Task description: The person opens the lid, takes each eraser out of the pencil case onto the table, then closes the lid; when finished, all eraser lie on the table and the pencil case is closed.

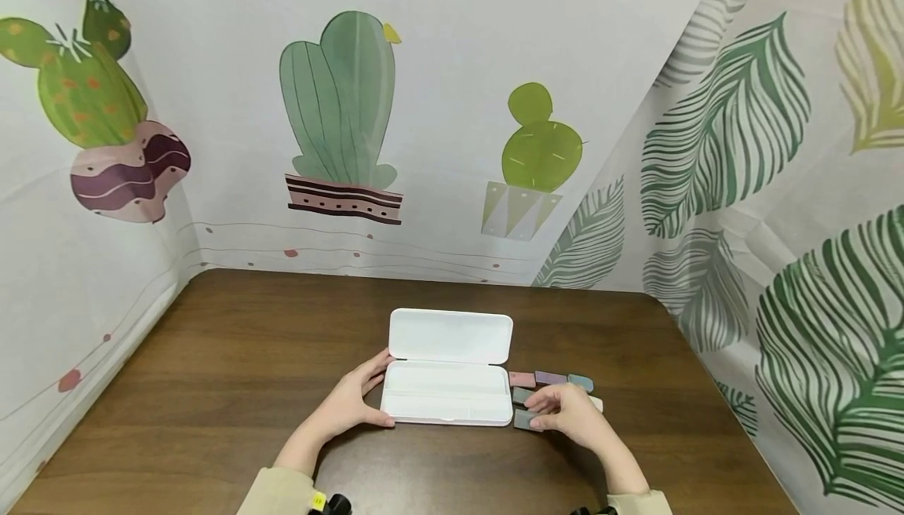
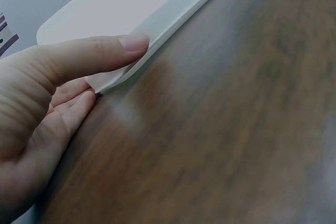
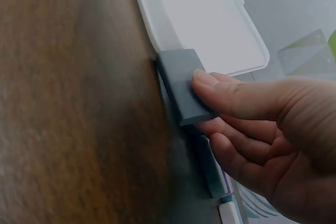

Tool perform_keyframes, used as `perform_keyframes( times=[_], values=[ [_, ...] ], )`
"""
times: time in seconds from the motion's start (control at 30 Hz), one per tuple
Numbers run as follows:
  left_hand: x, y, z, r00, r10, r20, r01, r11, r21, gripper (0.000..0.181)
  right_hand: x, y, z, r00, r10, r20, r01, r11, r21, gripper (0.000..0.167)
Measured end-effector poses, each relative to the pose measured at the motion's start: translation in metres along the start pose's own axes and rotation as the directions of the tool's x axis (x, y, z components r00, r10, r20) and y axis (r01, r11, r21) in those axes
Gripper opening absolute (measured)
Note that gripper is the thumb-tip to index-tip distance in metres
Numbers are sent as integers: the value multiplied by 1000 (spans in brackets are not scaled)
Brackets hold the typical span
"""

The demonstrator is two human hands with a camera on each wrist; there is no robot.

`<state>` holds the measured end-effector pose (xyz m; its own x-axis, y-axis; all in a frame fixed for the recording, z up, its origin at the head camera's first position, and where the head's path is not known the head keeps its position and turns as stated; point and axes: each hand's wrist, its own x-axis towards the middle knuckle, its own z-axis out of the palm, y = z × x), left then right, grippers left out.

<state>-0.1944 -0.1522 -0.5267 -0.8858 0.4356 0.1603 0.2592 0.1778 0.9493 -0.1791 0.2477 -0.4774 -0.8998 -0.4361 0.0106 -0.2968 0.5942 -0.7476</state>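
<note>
A white pencil case (image 1: 452, 409) lies on the table with its lid (image 1: 450, 336) tipped back. My left hand (image 1: 349, 399) holds the case by its left end, thumb along the front edge and fingers at the back corner. The left wrist view shows that thumb (image 2: 105, 59) resting against the case's side. Beside the case's right end, my right hand (image 1: 570, 414) pinches a dark grey rectangular block (image 3: 186, 87), perhaps an eraser, between thumb and fingers. A second grey block (image 1: 521, 396) lies just behind it, partly covered by the fingers.
Behind the right hand stands a row of a pink block (image 1: 523, 379), a purple block (image 1: 551, 378) and a teal block (image 1: 581, 382). A white block (image 1: 597, 403) shows past the hand. The brown table (image 1: 282, 326) meets a cloth-covered wall (image 1: 438, 107) at the back.
</note>
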Motion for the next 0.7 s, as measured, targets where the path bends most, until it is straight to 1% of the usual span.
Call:
perform_keyframes(
  times=[0.27, 0.7],
  values=[
    [0, 1, 0, 1000, -9, 1, 9, 1000, 3, 114, 2, 4, 3, 999, 12, -45, -14, 999, -44, 21],
    [0, -1, 1, 1000, -11, 2, 11, 1000, 3, 113, 3, 3, 6, 992, 72, -108, -78, 995, -56, 21]
  ],
)
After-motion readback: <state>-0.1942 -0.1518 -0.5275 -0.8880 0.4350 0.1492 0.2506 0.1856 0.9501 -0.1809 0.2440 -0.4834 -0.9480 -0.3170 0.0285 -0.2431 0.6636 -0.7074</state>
